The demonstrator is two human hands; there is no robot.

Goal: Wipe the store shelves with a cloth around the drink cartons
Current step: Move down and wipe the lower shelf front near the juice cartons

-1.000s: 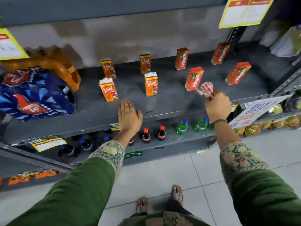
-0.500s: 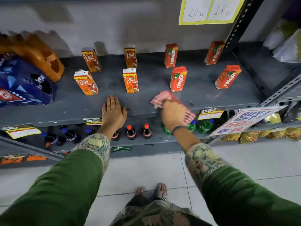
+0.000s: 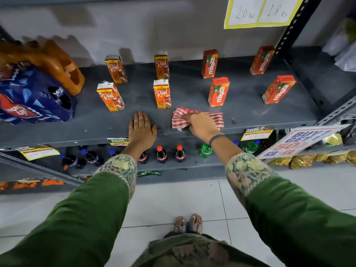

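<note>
A grey metal shelf (image 3: 192, 87) carries several small drink cartons in two rows: orange Real cartons (image 3: 162, 94) on the left half, red Maaza cartons (image 3: 218, 92) on the right half. A red-and-white striped cloth (image 3: 180, 118) lies spread flat on the shelf's front strip, just before the front Real and Maaza cartons. My right hand (image 3: 202, 126) presses down on the cloth and grips it. My left hand (image 3: 141, 130) rests flat, palm down, on the shelf edge to the left of the cloth, holding nothing.
A blue Thums Up bottle pack (image 3: 32, 99) and an orange pack (image 3: 48, 62) fill the shelf's left end. Small soda bottles (image 3: 161, 154) stand on the lower shelf. A tilted promo sign (image 3: 300, 140) juts out at right. A dark upright post (image 3: 294, 29) bounds the shelf's right end.
My right hand has carried the cloth from the right front of the shelf down and left, and the cloth now lies spread flat. My left hand has stayed on the edge.
</note>
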